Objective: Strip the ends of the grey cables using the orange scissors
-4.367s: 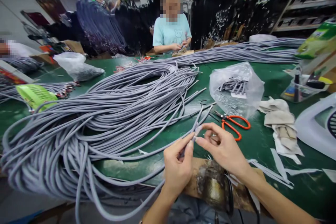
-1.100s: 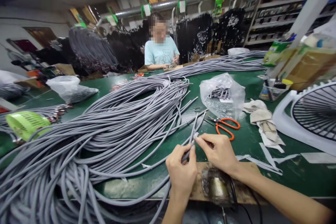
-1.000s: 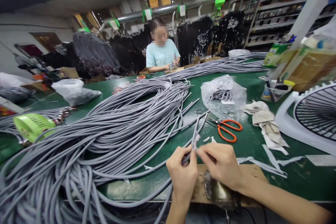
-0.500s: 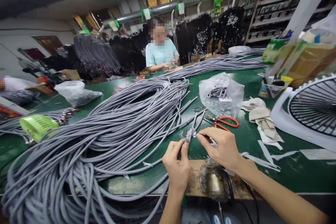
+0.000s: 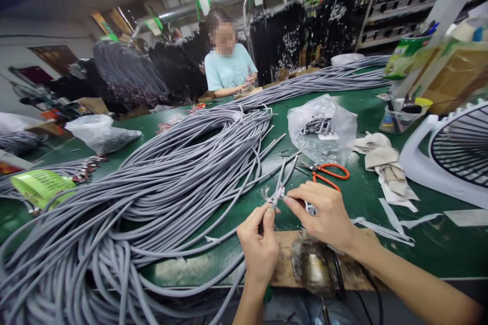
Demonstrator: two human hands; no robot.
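My left hand (image 5: pixel 260 238) is closed, thumb and fingertips pinching the end of a grey cable (image 5: pixel 273 203). Fine, bare-looking strands (image 5: pixel 265 193) fan out by the cable end, and something small and whitish sits beside it. Just to the right, my right hand (image 5: pixel 324 216) has its thumb and forefinger pressed together close to that end; whatever lies between them is too small to make out. Two more grey cable ends (image 5: pixel 290 170) point away from me beyond the fingertips. Orange-handled cutters (image 5: pixel 331 172) lie on the green table (image 5: pixel 430 259) beyond my right hand.
A big coil of grey cables (image 5: pixel 183 172) covers the left side. Beyond the cutters stands a clear bag of small grey parts (image 5: pixel 322 124). Cloths (image 5: pixel 383 160) and a fan (image 5: pixel 453 152) are at right. A metal device (image 5: pixel 314 264) sits on a wooden board. A person (image 5: pixel 231 71) works opposite.
The view has shifted slightly. Both hands keep nearly the same place at the cable end, where the loose strands now show more plainly. The person opposite has shifted their hands a little.
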